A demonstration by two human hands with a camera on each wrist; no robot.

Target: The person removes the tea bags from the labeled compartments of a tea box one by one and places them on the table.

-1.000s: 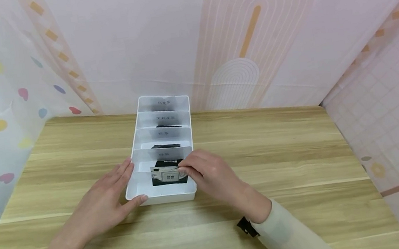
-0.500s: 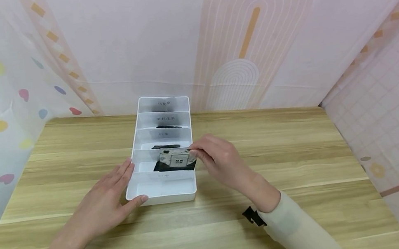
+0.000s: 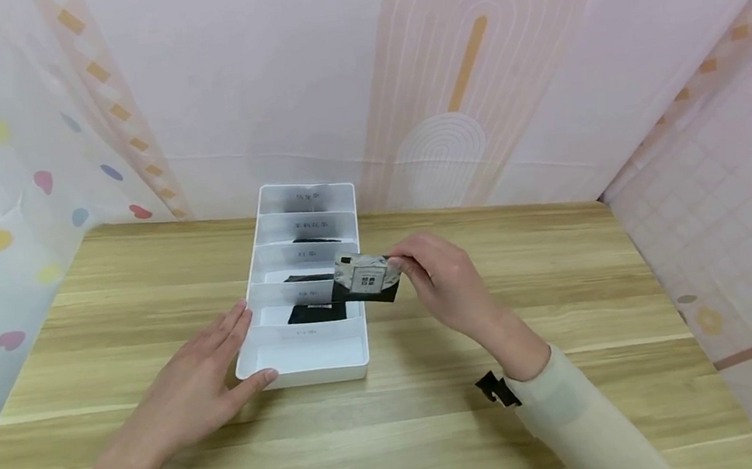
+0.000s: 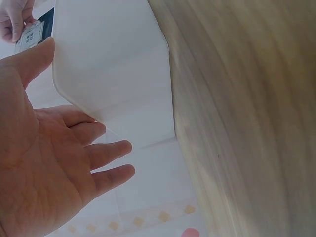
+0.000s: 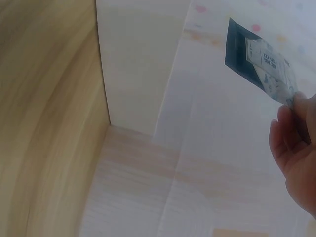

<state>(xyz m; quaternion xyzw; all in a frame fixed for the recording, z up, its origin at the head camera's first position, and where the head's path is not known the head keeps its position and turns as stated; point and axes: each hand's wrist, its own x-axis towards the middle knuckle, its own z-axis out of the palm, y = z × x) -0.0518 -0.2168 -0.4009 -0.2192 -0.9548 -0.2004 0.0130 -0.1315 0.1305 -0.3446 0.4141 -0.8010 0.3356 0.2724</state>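
Note:
A white divided box (image 3: pixel 319 377) with several compartments and handwritten labels stands on the table. My right hand (image 3: pixel 448 280) pinches a black-and-grey tea sachet (image 3: pixel 367 276) by its right edge, held up over the box's right rim. In the right wrist view, the sachet (image 5: pixel 264 64) is tilted, its printed face visible above the box's side (image 5: pixel 140 64). The left hand (image 3: pixel 198 370) rests at the box's front left corner, thumb on the rim and fingers along the side. Another black sachet (image 3: pixel 317 314) lies in the second compartment from the front.
Dark sachets show in the third compartment (image 3: pixel 297 279) and the fourth compartment (image 3: pixel 316 240). The frontmost compartment (image 3: pixel 313 352) shows its bare white floor. Wood-grain table (image 3: pixel 535 324) stretches to both sides, with patterned cloth walls (image 3: pixel 301 79) behind and beside it.
My right hand has lifted the sachet from over the front compartment and carried it right and back, to the right rim. The left hand has stayed at the corner.

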